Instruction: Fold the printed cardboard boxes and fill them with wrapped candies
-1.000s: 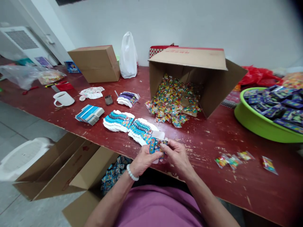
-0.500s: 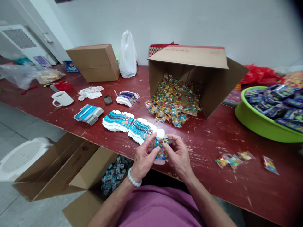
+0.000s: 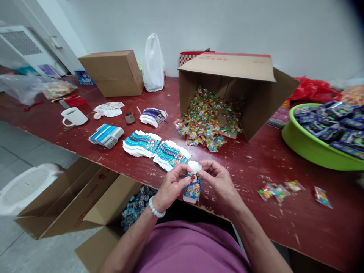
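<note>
Near the table's front edge I hold a small blue printed carton [image 3: 192, 189] between both hands, its white flap standing up at the top. My left hand [image 3: 172, 185], with a white bead bracelet at the wrist, pinches the carton's left side. The fingers of my right hand [image 3: 220, 182] are closed on the upper right, at the white flap. Just beyond my left hand lie fanned stacks of flat blue cartons [image 3: 172, 154]. Small wrapped candy packets [image 3: 280, 192] rest on the table to the right of my right hand.
A cardboard box [image 3: 227, 70] on its side spills candy packets [image 3: 210, 117]. A green basin [image 3: 309, 149] of purple packs stands right. Left are a white mug [image 3: 74, 116], a blue-white carton stack [image 3: 105, 135] and purple cartons [image 3: 153, 116]. Below, an open box [image 3: 113, 201] holds blue packs.
The carton's bottom flap, which stuck out below, no longer shows. My right fingers have moved from the carton's front up to the white top flap.
</note>
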Demonstrator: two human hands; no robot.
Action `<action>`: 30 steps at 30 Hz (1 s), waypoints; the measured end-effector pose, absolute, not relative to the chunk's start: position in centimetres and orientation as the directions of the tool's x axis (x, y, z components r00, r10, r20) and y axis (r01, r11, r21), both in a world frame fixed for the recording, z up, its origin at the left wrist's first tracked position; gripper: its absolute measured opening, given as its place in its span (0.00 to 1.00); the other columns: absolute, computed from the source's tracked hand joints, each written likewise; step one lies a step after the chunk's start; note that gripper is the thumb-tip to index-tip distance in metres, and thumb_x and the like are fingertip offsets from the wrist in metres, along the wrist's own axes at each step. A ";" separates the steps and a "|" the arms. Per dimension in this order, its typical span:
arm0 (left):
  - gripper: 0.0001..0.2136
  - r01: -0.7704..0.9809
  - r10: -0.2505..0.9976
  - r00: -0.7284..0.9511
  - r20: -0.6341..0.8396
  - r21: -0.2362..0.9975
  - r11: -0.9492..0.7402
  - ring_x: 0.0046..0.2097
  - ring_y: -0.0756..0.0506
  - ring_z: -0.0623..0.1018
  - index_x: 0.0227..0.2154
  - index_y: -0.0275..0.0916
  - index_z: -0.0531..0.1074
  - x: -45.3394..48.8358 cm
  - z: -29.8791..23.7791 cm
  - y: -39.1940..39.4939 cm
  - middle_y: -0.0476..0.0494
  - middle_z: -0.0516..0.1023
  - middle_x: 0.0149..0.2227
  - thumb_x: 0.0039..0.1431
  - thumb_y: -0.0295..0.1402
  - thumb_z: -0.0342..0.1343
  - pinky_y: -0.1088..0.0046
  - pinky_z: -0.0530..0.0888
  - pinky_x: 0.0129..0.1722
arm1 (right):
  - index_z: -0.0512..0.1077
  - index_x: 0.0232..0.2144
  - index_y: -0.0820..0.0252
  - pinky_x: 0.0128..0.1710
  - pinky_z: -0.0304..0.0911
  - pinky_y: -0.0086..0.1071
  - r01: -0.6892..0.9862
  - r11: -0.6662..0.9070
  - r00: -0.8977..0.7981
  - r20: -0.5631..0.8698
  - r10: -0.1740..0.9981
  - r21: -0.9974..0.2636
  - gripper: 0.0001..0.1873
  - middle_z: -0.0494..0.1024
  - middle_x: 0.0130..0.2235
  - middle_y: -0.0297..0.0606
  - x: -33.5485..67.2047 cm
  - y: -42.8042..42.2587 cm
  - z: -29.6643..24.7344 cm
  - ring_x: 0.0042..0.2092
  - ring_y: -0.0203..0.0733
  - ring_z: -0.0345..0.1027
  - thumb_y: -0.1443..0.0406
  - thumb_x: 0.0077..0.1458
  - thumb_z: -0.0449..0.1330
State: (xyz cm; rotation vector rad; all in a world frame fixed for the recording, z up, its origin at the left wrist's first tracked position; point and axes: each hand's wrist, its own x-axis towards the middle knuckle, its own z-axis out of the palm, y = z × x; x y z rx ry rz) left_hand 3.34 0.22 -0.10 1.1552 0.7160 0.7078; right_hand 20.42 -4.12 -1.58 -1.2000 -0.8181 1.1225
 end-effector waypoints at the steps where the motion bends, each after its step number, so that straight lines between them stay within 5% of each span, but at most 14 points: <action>1: 0.10 -0.133 0.806 0.578 -0.126 0.960 0.246 0.37 0.49 0.74 0.37 0.38 0.71 3.4 0.0 0.2 0.48 0.75 0.35 0.55 0.34 0.63 0.75 0.70 0.39 | 0.77 0.39 0.56 0.36 0.66 0.33 -0.236 -0.009 0.254 -0.071 0.965 -0.972 0.20 0.78 0.31 0.32 20.5 -4.1 -1.7 0.32 0.38 0.70 0.58 0.43 0.72; 7: 0.32 -0.290 0.785 0.576 -0.229 0.840 0.458 0.36 0.50 0.76 0.57 0.47 0.61 3.6 -0.1 0.0 0.49 0.76 0.39 0.50 0.31 0.67 0.74 0.72 0.39 | 0.77 0.31 0.58 0.37 0.65 0.32 -0.166 0.020 0.178 -0.010 0.984 -0.986 0.09 0.80 0.33 0.35 20.6 -4.3 -1.7 0.34 0.39 0.71 0.58 0.51 0.67; 10: 0.24 -0.290 0.699 0.654 -0.289 0.757 0.585 0.36 0.49 0.78 0.52 0.43 0.66 3.7 -0.8 -0.3 0.46 0.76 0.41 0.53 0.36 0.65 0.74 0.74 0.37 | 0.76 0.31 0.57 0.36 0.65 0.32 -0.166 0.062 0.221 0.024 0.975 -0.984 0.08 0.79 0.31 0.34 20.4 -4.5 -1.7 0.33 0.39 0.71 0.59 0.52 0.67; 13: 0.23 -0.218 0.608 0.722 -0.332 0.724 0.654 0.26 0.47 0.78 0.54 0.42 0.66 4.0 -1.4 -0.6 0.45 0.75 0.33 0.61 0.47 0.54 0.72 0.73 0.25 | 0.76 0.33 0.57 0.37 0.65 0.32 -0.031 0.106 0.200 0.098 0.975 -0.994 0.07 0.79 0.33 0.36 20.4 -4.8 -1.6 0.34 0.40 0.72 0.60 0.56 0.63; 18: 0.25 -0.209 0.682 0.640 -0.354 0.774 0.597 0.21 0.50 0.74 0.59 0.44 0.64 4.6 -1.3 -0.8 0.44 0.75 0.34 0.64 0.49 0.48 0.75 0.71 0.20 | 0.77 0.32 0.58 0.40 0.64 0.33 0.237 0.185 0.088 0.211 0.973 -0.954 0.09 0.77 0.35 0.37 20.9 -5.0 -0.7 0.38 0.41 0.70 0.60 0.60 0.60; 23: 0.25 -0.098 0.752 0.568 -0.336 0.879 0.467 0.24 0.51 0.74 0.58 0.45 0.67 4.8 -0.7 -0.9 0.41 0.76 0.42 0.62 0.51 0.50 0.75 0.72 0.20 | 0.75 0.28 0.59 0.35 0.66 0.32 0.092 0.079 0.112 0.089 0.990 -0.993 0.09 0.79 0.31 0.35 20.9 -4.5 -0.2 0.32 0.39 0.71 0.60 0.55 0.64; 30: 0.27 -0.096 0.730 0.619 -0.289 0.895 0.436 0.20 0.50 0.71 0.57 0.38 0.69 4.7 -0.7 -0.9 0.45 0.73 0.26 0.63 0.51 0.47 0.76 0.69 0.18 | 0.77 0.29 0.61 0.39 0.70 0.35 -0.039 0.014 0.203 0.006 0.979 -0.999 0.09 0.83 0.37 0.41 20.5 -3.9 -0.5 0.37 0.43 0.76 0.59 0.51 0.66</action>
